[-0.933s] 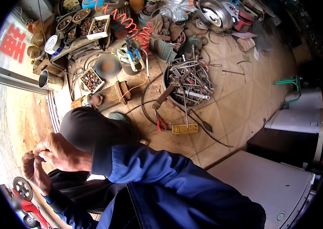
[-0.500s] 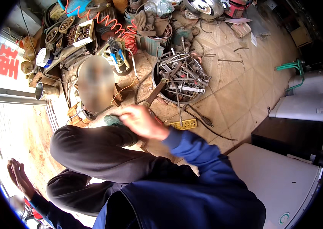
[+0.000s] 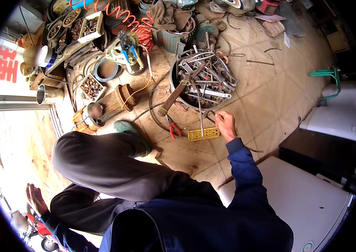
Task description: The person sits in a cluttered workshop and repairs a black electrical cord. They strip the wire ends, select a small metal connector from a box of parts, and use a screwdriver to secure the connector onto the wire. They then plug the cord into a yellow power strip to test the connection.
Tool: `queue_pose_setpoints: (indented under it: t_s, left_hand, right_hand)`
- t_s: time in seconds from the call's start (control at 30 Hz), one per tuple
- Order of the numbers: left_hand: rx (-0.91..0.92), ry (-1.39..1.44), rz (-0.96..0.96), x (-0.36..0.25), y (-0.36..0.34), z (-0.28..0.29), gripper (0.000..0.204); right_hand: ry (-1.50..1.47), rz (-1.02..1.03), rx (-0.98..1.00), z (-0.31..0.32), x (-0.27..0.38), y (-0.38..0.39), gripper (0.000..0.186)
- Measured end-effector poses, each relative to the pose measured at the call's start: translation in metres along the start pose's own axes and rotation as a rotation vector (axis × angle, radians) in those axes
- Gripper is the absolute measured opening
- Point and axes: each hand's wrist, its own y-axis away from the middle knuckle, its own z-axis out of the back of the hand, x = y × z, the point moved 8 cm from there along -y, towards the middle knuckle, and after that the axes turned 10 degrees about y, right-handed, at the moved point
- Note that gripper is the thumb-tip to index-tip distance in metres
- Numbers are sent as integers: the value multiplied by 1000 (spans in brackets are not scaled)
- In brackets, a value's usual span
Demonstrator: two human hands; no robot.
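My right hand (image 3: 227,126) is above the tiled floor, fingers curled inward next to a black cord; whether it grips anything is hidden. Just left of it lies a yellow power strip (image 3: 194,135), with a long metal rod (image 3: 200,107) reaching down across it from a round tub (image 3: 172,80) heaped with wrenches (image 3: 211,92) and other metal tools. Red-handled pliers (image 3: 173,128) rest on the floor beyond the strip's left end. Far to the left, my left hand (image 3: 37,199) hangs in the air past my knee, fingers stretched out and empty.
A rusty cylindrical part (image 3: 117,103) lies ahead of my shoe (image 3: 127,129). Behind it stand a blue-rimmed bowl (image 3: 106,70) and trays of small hardware (image 3: 91,86). White appliances (image 3: 287,197) line the right side. A coiled red hose (image 3: 145,38) hangs at the back.
My right hand has swung right, from over my shoe to beside the power strip, uncovering the pliers. My left hand has shifted slightly down and right. The view has moved a little.
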Motion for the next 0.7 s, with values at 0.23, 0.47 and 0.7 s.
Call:
queue_pose_setpoints:
  t_s: [0.23, 0.47, 0.7]
  left_hand:
    - [-39, -21, 10, 0, 12, 6, 39]
    - [-28, 2, 15, 5, 25, 18, 34]
    - [-24, 2, 33, 14, 16, 42, 41]
  right_hand:
    - [497, 573, -156, -44, 133, -62, 33]
    - [780, 585, -63, -80, 129, -84, 8]
    - [586, 638, -118, -33, 108, -34, 24]
